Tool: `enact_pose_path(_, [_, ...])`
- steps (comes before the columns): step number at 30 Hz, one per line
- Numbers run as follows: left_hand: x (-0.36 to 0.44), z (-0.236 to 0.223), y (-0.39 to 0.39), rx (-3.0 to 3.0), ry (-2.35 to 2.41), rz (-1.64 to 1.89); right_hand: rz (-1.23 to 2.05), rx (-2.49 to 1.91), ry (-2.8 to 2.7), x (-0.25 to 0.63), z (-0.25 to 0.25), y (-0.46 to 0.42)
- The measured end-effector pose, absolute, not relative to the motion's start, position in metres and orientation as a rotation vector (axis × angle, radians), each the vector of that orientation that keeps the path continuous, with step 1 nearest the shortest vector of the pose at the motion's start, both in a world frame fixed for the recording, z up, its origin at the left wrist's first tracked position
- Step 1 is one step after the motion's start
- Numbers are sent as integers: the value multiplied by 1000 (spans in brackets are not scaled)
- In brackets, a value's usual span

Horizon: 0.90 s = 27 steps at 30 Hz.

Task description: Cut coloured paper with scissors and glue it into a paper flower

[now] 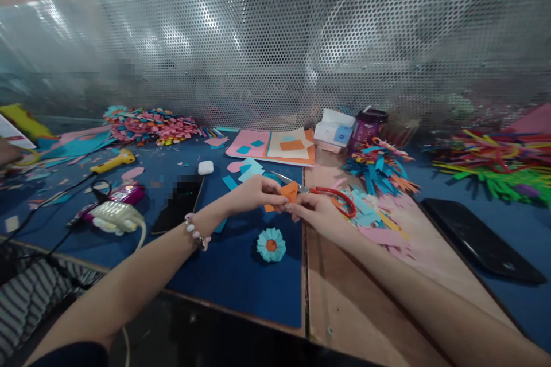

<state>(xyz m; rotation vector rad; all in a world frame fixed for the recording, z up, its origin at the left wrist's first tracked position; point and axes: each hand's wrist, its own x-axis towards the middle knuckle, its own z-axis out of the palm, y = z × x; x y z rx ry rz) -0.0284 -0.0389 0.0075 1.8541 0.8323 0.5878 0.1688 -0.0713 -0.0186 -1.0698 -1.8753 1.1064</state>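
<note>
Between my two hands is a small folded piece of orange paper [289,190], raised a little over the table. My left hand [264,192] pinches its left side, and my right hand [312,209] grips its lower right edge; some fingertips are hidden behind it. Just beyond my right hand lie red-handled scissors [340,195], blades pointing left. A light blue paper flower [275,236] with an orange centre rests on the blue mat below my hands. Light blue paper pieces [251,170] lie past my left hand.
A phone [178,206], a white earbud case [205,167] and a yellow glue gun [114,160] are to the left. Behind stand a notebook [245,146] and a tissue pack [333,129]. Paper strips [379,169] and a black tray-like object [482,241] lie right. A perforated metal panel [267,51] closes the back.
</note>
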Motion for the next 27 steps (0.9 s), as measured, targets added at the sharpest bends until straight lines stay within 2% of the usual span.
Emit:
enact_pose_path(14, [-32, 7, -36, 1879, 846, 478, 1122, -1073, -1757, 167, -26, -65])
enact_pose_path(22, [-33, 8, -36, 1898, 805, 387, 1400, -987, -1646, 169, -30, -62])
enact_pose_path(27, [-35, 11, -35, 1901, 802, 353, 1433, -930, -1635, 170, -30, -61])
